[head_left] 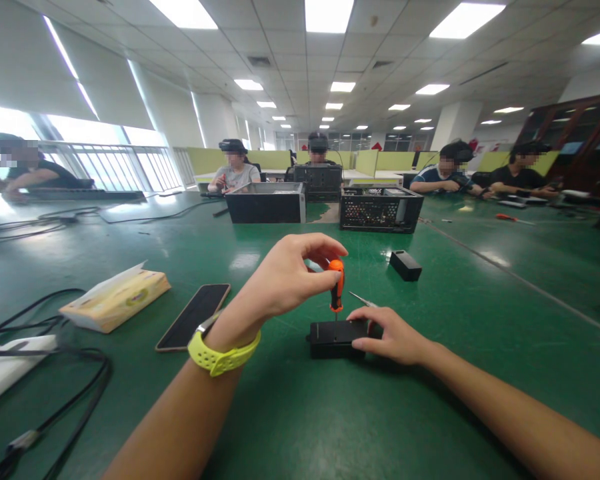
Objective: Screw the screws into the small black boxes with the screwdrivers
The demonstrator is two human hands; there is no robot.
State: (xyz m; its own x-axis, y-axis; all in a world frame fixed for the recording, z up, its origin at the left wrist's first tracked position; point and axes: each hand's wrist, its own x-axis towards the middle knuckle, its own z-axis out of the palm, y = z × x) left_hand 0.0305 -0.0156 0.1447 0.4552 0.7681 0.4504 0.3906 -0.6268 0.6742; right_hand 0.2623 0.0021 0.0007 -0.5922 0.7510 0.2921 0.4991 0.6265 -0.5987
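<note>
My left hand [300,273] pinches the orange and black handle of a screwdriver [337,287] between thumb and fingers. The screwdriver stands upright, its shaft pointing down onto the top of a black rectangular box [330,341]; the exact contact of the tip is too small to make out. With thumb and fingers, my right hand [390,335] grips the right end of this box, which lies on the green table. Just behind my right hand lies a thin pointed metal tool [363,299], its rear part hidden by the fingers.
A smaller black box [405,265] lies to the right. On the left are a phone [194,317], a tissue pack [115,298], cables [93,387] and a white power strip [15,367]. Computer cases [266,203] stand farther back. Several people sit around the table; another screwdriver [507,217] lies far right.
</note>
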